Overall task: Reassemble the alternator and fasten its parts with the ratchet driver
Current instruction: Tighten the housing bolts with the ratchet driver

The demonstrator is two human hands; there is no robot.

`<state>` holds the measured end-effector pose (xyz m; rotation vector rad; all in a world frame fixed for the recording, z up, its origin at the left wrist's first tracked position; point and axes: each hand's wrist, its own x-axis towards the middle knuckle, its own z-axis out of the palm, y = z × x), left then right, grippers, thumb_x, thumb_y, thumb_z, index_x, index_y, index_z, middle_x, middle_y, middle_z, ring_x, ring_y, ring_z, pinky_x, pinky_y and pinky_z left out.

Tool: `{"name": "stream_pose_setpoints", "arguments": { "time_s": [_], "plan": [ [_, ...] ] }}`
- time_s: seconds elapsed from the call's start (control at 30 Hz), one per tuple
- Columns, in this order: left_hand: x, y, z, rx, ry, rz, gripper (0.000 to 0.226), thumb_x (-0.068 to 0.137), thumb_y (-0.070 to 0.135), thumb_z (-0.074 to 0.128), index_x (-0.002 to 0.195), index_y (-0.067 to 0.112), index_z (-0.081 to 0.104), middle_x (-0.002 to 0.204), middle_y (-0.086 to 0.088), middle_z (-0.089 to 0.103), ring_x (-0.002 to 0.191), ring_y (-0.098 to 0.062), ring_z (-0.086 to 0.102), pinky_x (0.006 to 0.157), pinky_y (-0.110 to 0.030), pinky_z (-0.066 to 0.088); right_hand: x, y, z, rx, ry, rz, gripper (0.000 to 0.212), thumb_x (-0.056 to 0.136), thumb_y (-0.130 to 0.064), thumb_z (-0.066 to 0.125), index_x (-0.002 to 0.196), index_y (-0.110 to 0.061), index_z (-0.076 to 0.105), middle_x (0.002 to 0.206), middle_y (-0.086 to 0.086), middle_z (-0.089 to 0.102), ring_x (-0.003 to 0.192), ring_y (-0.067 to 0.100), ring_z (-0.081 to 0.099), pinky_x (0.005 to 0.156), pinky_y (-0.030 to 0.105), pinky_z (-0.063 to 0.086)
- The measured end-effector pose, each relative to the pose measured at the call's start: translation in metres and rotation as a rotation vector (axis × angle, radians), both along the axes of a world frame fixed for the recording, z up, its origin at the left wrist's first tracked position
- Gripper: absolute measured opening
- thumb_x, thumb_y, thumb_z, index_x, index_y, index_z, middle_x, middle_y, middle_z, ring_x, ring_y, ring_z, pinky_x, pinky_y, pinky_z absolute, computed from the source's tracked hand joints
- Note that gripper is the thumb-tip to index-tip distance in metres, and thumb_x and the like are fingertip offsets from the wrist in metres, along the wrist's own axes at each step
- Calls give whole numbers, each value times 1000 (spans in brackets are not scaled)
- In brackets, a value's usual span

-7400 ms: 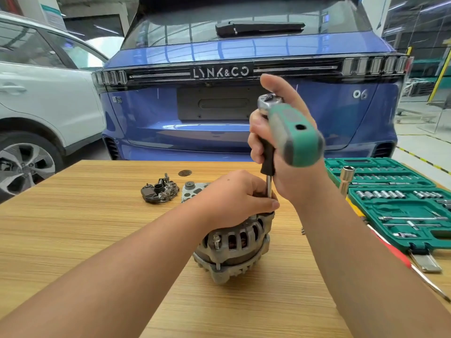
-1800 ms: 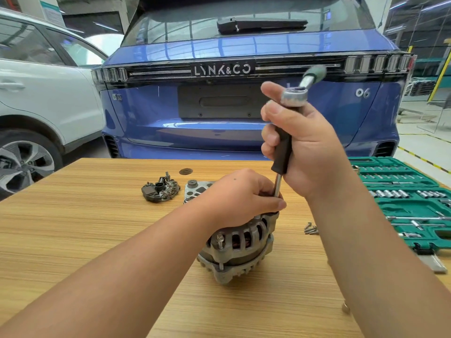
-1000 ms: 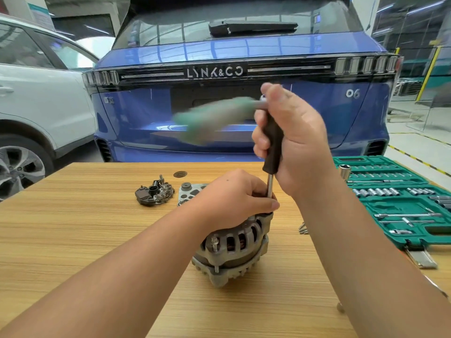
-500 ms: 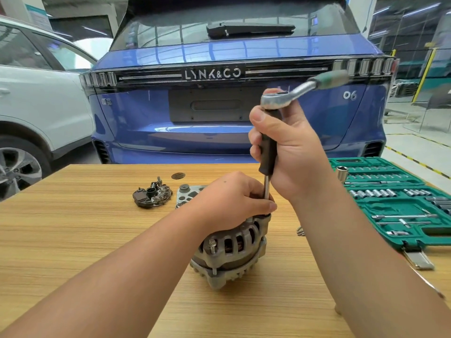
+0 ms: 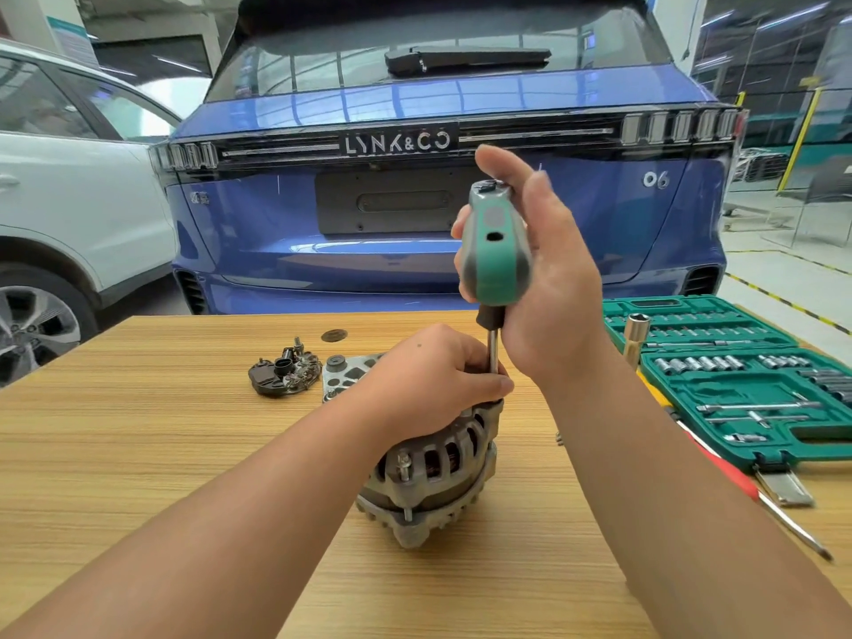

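The alternator [image 5: 433,472] stands near the middle of the wooden worktop [image 5: 138,445], a ribbed grey metal housing with slots that show the windings inside and small studs on its side. At far left a white car [image 5: 69,186] is parked beside a blue car [image 5: 415,223] whose tailgate reads "LYNK&CO", with "06" at its right. On the worktop behind the alternator lie a dark part with metal tabs [image 5: 285,374], a small dark disc [image 5: 334,335] and a pale plate with holes [image 5: 346,373]. The left hand [image 5: 428,385] rests on top of the alternator, fingers curled round the steel shaft of the ratchet driver [image 5: 495,251]. The right hand [image 5: 548,279] grips the driver's upper part, which stands upright, its green and grey handle pointing toward the camera. A socket [image 5: 635,336] stands upright further right, next to an open green tool case [image 5: 747,385] filled with sockets and bits. A red-handled tool [image 5: 737,481] lies in front of the case.
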<state>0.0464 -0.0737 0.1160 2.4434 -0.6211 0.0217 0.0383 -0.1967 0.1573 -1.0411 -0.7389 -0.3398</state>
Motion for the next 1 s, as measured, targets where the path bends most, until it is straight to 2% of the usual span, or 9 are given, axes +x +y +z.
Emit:
{"name": "stream_pose_setpoints", "arguments": {
  "time_s": [0.2, 0.3, 0.37, 0.47, 0.6, 0.67, 0.77, 0.83, 1.0],
  "plan": [
    [-2, 0, 1, 22, -11, -1, 16, 95, 44, 68, 92, 31, 77, 71, 11, 70, 64, -4, 60, 61, -27, 45, -1, 0, 6, -1, 125, -100, 33, 93, -30, 61, 123, -17, 56, 74, -5, 58, 59, 16, 44, 52, 31, 36],
    [-4, 0, 3, 56, -9, -25, 18, 96, 45, 65, 89, 32, 75, 73, 9, 70, 61, -6, 59, 58, -32, 45, 3, 0, 6, -9, 189, -323, 18, 92, -21, 72, 100, -9, 62, 65, 1, 42, 55, 24, 26, 51, 41, 21],
    [-5, -1, 3, 71, -10, -33, 19, 97, 45, 65, 82, 35, 70, 68, 11, 66, 58, -4, 56, 54, -30, 41, 5, -5, 6, -20, 240, -298, 12, 94, -19, 69, 94, -11, 60, 63, 0, 40, 53, 21, 27, 51, 39, 22],
    [-4, -1, 4, 61, -14, -25, 18, 96, 45, 65, 88, 32, 74, 77, 5, 70, 68, -10, 62, 63, -34, 49, 1, -10, 8, -23, 230, -70, 18, 97, -12, 64, 113, -14, 58, 65, -4, 46, 53, 12, 40, 51, 25, 34],
    [-6, 0, 3, -1, 17, -19, 16, 96, 41, 68, 95, 28, 78, 85, 3, 75, 80, -17, 69, 77, -42, 56, -7, 5, 3, -97, -28, -176, 31, 97, 0, 60, 121, -19, 54, 65, 4, 35, 51, 22, 32, 47, 26, 33],
    [-6, 0, 2, -1, -2, -13, 15, 95, 40, 69, 94, 27, 77, 84, 2, 74, 76, -15, 67, 74, -40, 54, -7, 9, 3, -108, -89, -241, 34, 97, 3, 59, 119, -22, 55, 68, 9, 34, 51, 22, 31, 46, 25, 31],
    [-3, 0, 0, 15, -22, 4, 13, 94, 41, 70, 85, 31, 72, 73, 16, 68, 65, -4, 60, 55, -28, 42, -3, 7, 0, -91, -89, -203, 45, 96, 10, 56, 118, -29, 60, 73, -3, 46, 56, 11, 36, 50, 22, 36],
    [-3, 1, 0, 11, -22, 2, 15, 93, 40, 71, 80, 35, 68, 62, 26, 60, 57, 6, 54, 53, -18, 34, 0, 5, -3, -92, -70, -132, 49, 96, 6, 51, 120, -35, 63, 72, -7, 48, 56, 12, 36, 51, 28, 35],
    [0, 1, 0, 26, -11, 14, 16, 93, 44, 70, 79, 38, 67, 57, 30, 57, 57, 12, 53, 54, -16, 32, 5, -2, -2, -10, 2, 133, 43, 96, -23, 34, 122, -32, 67, 76, -5, 61, 65, 13, 47, 62, 36, 32]
  ]
}}
